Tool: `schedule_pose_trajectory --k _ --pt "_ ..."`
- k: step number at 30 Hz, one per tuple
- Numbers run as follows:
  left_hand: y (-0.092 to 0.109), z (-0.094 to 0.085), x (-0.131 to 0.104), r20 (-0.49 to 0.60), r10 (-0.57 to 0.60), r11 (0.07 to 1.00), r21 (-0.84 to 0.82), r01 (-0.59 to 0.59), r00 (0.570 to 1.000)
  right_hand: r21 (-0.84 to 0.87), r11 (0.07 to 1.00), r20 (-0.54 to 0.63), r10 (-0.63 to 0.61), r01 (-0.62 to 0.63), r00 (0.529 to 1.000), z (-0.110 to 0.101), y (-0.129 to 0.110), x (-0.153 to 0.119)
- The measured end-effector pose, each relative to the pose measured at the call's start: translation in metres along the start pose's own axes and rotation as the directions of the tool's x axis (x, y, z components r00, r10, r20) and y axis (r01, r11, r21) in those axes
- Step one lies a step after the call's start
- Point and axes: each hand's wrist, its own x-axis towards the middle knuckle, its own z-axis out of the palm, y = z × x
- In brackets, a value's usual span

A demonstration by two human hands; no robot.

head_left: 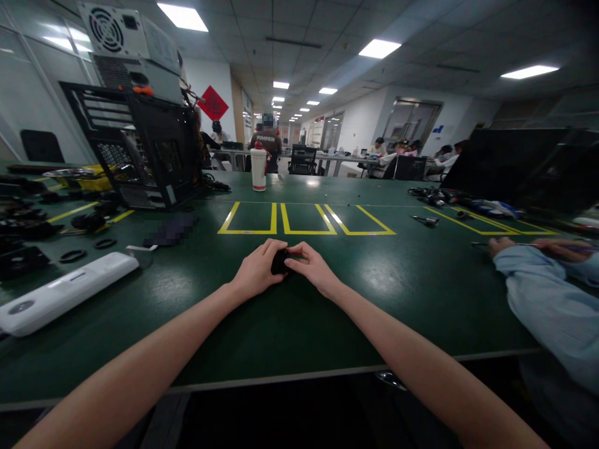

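Observation:
Between my hands, at the middle of the green table (pixel 318 330), is a small black object (pixel 279 262). My left hand (pixel 259 265) grips it from the left, with its thumb low and fingers over the top. My right hand (pixel 312 267) pinches it from the right between thumb and fingers. The object's shape is mostly hidden by the fingers. Just beyond my hands, yellow tape outlines (pixel 309 232) mark several areas on the table.
Left: a white power strip (pixel 70 292), black rings (pixel 72 255), an open computer case (pixel 159 143) with a power supply (pixel 126 34) on top. Further back: a white cup (pixel 259 167). Right: a metal tool part (pixel 425 221), cables (pixel 433 196) and another person's blue sleeves (pixel 538 293) and hands.

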Motion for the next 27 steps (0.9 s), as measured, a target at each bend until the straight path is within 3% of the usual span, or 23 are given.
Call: schedule_pose_trajectory --k 5,10,22,27 --pt "-0.0005 0.0001 -0.0005 0.002 0.003 1.0 -0.009 -0.003 1.0 -0.028 1.0 -0.035 0.013 -0.014 0.999 0.0007 -0.0034 -0.0005" --pt "-0.0014 0.0 -0.0002 0.001 0.001 1.0 -0.01 -0.001 1.0 -0.001 0.998 0.011 0.059 -0.059 0.998 -0.0015 -0.0013 0.001" --pt "-0.0019 0.0012 0.0003 -0.001 0.004 1.0 -0.004 -0.004 1.0 -0.029 0.999 -0.011 -0.04 0.04 0.999 0.0025 0.0004 -0.0001" --pt "-0.0018 0.001 0.0003 -0.001 0.0 1.0 -0.008 0.0 1.0 -0.069 0.997 -0.023 0.021 -0.023 1.0 -0.0007 0.0017 0.0009"
